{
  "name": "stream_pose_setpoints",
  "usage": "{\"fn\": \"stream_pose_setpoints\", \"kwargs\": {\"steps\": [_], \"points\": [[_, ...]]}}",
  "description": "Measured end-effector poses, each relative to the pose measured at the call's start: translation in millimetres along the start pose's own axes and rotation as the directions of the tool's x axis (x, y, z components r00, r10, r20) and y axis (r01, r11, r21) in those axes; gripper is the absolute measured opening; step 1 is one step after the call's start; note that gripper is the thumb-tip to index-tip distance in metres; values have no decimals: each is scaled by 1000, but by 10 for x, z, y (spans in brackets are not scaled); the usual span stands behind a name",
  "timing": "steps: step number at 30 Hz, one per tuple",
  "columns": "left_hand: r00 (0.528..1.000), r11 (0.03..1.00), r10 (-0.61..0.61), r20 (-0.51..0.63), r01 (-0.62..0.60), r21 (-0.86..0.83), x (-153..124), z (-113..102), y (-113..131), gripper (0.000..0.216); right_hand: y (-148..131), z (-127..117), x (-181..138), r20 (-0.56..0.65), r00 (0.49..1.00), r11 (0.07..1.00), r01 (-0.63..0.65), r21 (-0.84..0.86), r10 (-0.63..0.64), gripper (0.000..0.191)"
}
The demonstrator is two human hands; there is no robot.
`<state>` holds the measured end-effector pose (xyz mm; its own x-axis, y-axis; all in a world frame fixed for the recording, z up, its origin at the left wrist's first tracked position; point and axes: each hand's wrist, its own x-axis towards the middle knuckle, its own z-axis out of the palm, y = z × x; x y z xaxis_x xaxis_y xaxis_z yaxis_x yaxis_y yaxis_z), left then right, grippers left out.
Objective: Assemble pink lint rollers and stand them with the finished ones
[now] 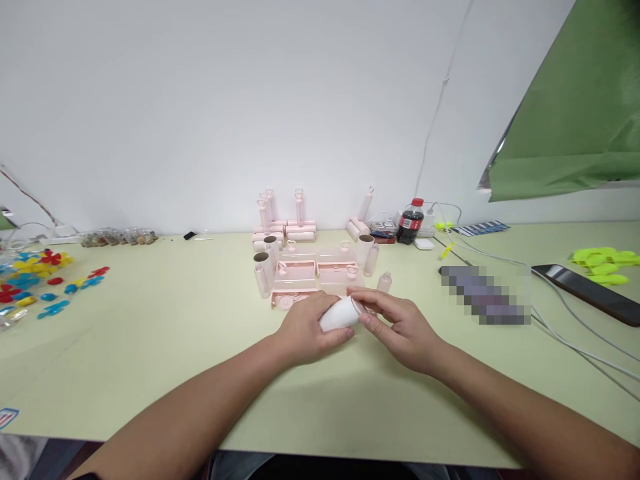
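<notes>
At six o'clock from a pink case (336,268), left hand (309,328) grips white roll (339,316), apparently for steadiness; right hand (404,332) touches its two-o'clock end, grip indeterminable.

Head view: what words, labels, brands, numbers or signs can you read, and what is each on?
None reads clearly.
Dark bottle with a red cap: white marks on its red label, too small to read.
Sticker at the left picture edge: red marks, cut off, unreadable.
Pixelated item: masked, nothing legible.
White tube in the left hand: no print shows.
</notes>
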<state>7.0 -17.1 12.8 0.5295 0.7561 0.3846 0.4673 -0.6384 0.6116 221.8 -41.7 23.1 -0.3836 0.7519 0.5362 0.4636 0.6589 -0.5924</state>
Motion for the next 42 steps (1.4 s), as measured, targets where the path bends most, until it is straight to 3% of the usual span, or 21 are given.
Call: {"fn": "stream_pose_setpoints", "kwargs": {"steps": [10,15,21,25,29,33,36,39,42], "points": [[1000,999,-9,-24,9,-34,-3,-15,27,38,80,19,11,64,996,990,-70,121,62,42],[993,992,-83,-87,75,-97,17,-50,66,37,87,25,11,81,995,986,-77,150,66,62],[983,986,-140,-121,127,-107,22,-56,36,41,49,32,-7,212,977,999,19,33,-26,77],[958,984,-165,-234,143,-108,4,-73,-8,63,23,47,17,173,981,995,-94,16,89,69],[927,980,-157,-341,105,-167,4,-93,-69,57,36,90,39,283,956,995,-61,-82,82,48],[894,863,-324,-310,144,-485,46,-79,-106,47,24,136,54,394,917,986,13,-165,54,48],[850,730,-443,-284,158,-665,105,-90,-110,38,-14,127,70,478,875,980,21,-197,78,36],[810,610,-542,-222,197,-768,159,-124,-100,36,-25,107,72,466,872,957,-9,-291,149,21],[767,554,-604,-215,210,-806,185,-147,-84,35,-20,110,63,416,886,934,-51,-354,206,16]]}}
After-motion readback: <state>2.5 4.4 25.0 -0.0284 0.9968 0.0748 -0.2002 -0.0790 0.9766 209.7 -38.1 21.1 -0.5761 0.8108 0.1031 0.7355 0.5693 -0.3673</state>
